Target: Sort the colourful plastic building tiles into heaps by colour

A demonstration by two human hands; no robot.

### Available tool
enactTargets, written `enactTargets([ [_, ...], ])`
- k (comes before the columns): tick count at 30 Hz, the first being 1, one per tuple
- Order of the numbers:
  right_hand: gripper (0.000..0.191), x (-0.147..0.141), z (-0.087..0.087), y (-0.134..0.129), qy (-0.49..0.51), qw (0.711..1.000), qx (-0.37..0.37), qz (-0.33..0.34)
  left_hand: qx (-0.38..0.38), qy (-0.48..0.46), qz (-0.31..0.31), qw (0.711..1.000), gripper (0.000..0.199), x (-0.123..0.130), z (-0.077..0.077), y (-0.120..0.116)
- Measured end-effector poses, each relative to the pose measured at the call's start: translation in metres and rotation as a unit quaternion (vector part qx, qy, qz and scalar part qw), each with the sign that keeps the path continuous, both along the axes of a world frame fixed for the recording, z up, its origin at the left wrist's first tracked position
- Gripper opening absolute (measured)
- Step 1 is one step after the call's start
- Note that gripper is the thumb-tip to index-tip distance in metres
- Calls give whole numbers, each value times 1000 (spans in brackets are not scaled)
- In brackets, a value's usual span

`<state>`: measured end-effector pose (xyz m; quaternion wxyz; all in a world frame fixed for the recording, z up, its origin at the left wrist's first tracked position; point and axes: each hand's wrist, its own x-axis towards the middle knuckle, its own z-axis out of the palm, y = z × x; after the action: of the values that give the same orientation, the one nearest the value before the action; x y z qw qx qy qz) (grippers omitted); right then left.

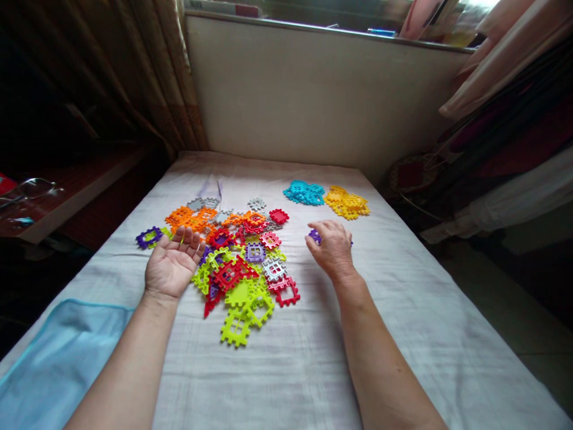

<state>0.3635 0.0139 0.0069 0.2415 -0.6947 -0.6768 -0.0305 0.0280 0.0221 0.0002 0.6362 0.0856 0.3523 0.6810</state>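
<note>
A mixed heap of notched plastic building tiles in lime, red, orange, grey and purple lies on the pale sheet. My left hand rests palm up at the heap's left side, its fingers loosely bent and nothing in it. Right of the heap, my right hand is palm down with its fingers curled over purple building tile. Purple shows on both sides of that hand; how many tiles are beneath is hidden. Beyond it lie a blue tile pile and a yellow tile pile.
The bed-like surface with a pale sheet reaches a wall under a window ledge. A light blue cloth lies at the front left. Glasses sit on a dark red shelf at left. Clothes hang on the right.
</note>
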Motion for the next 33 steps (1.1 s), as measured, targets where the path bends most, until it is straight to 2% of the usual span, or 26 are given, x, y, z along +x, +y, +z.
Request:
enactTargets([
  [5, 19, -50, 0, -8, 11, 988, -38, 147, -4, -7, 3, 1000, 24, 1, 1, 1],
  [9, 19, -76, -2, -17, -4, 977, -59, 203, -4, -11, 4, 1000, 23, 1, 1, 1],
  [18, 24, -87, -11, -21, -3, 974, -67, 216, -4, -7, 6, 1000, 20, 0, 0, 0],
  [24, 20, -95, -12, -22, 3, 977, -89, 195, -12, -3, 13, 1000, 25, 3, 2, 0],
  [33, 19, -98, -16, -21, -27, 978, -78, 193, -9, -10, 10, 1000, 31, 4, 4, 0],
])
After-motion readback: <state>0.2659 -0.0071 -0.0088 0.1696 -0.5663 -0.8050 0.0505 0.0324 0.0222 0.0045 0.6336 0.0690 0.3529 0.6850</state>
